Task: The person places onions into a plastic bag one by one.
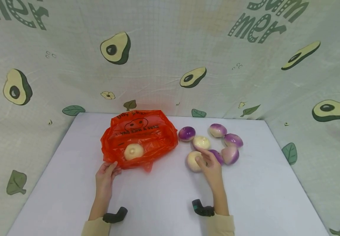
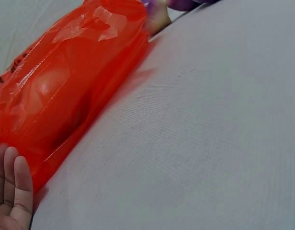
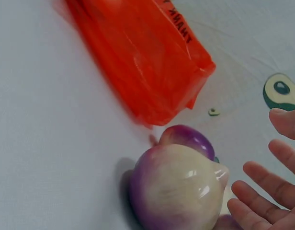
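Note:
A red plastic bag point(image 1: 146, 137) lies with its mouth toward me, and one pale turnip point(image 1: 133, 151) shows inside it. At the bag's near left edge, my left hand point(image 1: 106, 173) pinches the plastic between thumb and fingers. In the left wrist view, fingers point(image 2: 23, 184) of that hand lie along the bag. My right hand point(image 1: 211, 165) is at a white-and-purple turnip point(image 1: 194, 161), fingers spread and fairly straight. The right wrist view shows those fingers point(image 3: 277, 187) beside the turnip point(image 3: 178, 187), not curled round it.
Several more turnips cluster right of the bag, among them a purple one point(image 1: 187, 133), a pale one point(image 1: 201, 143) and a pinkish one point(image 1: 230, 155). They stand on a white table point(image 1: 158, 203). A cloth printed with avocados point(image 1: 158, 65) hangs behind and at both sides.

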`<state>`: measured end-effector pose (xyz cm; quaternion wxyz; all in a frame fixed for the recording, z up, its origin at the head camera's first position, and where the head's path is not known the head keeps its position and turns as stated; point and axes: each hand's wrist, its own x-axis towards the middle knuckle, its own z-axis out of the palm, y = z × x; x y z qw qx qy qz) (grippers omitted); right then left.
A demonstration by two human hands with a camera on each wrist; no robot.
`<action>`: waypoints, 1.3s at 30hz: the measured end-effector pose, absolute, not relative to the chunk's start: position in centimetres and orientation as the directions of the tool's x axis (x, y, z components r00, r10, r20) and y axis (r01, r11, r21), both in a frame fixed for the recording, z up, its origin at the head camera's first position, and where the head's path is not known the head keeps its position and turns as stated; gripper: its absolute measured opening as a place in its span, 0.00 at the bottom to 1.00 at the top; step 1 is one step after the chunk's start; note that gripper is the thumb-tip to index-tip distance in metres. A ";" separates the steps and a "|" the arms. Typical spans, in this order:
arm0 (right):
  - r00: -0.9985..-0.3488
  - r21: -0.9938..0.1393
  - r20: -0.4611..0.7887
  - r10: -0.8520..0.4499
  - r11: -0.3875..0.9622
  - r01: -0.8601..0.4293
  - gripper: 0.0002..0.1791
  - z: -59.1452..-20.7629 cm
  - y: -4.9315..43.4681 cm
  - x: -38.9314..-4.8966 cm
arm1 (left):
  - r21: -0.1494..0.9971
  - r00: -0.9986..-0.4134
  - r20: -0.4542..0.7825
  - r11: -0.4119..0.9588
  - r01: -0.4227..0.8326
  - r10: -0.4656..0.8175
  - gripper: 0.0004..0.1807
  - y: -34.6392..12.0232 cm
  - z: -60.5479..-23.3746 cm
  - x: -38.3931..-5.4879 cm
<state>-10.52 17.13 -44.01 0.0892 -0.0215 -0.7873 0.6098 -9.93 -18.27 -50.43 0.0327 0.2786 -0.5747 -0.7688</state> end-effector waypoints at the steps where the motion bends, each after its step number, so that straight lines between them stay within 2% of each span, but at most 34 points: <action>1: -0.982 -0.963 0.109 0.151 0.260 -0.067 0.23 -44.6 17.4 -10.7 | 0.902 -0.842 -0.391 -0.336 -0.271 -0.371 0.19 -18.3 -50.5 -9.9; 5: -0.981 -0.960 0.095 0.171 0.278 -0.044 0.25 -46.3 18.0 -11.0 | 0.904 -0.843 -0.387 -0.332 -0.268 -0.373 0.19 -18.2 -50.5 -10.0; 13: -0.979 -0.937 0.096 0.182 0.347 -0.027 0.27 -47.4 18.5 -11.1 | 0.909 -0.849 -0.377 -0.322 -0.264 -0.370 0.20 -18.2 -50.5 -10.0; 21: -0.986 -0.899 0.100 0.137 0.437 -0.031 0.29 -48.3 18.9 -11.2 | 0.905 -0.846 -0.386 -0.328 -0.270 -0.368 0.21 -18.2 -50.4 -10.0; 27: -0.993 -0.891 0.038 0.108 0.453 0.016 0.34 -48.9 18.9 -11.4 | 0.909 -0.847 -0.383 -0.316 -0.273 -0.369 0.22 -18.2 -50.3 -9.9; 35: -0.996 -0.882 0.008 0.094 0.469 0.037 0.36 -49.2 18.7 -11.4 | 0.909 -0.848 -0.375 -0.326 -0.258 -0.375 0.17 -18.1 -50.4 -10.0; 39: -0.995 -0.877 0.030 0.099 0.480 0.021 0.36 -49.3 18.6 -11.4 | 0.909 -0.845 -0.378 -0.326 -0.261 -0.378 0.18 -18.1 -50.4 -10.0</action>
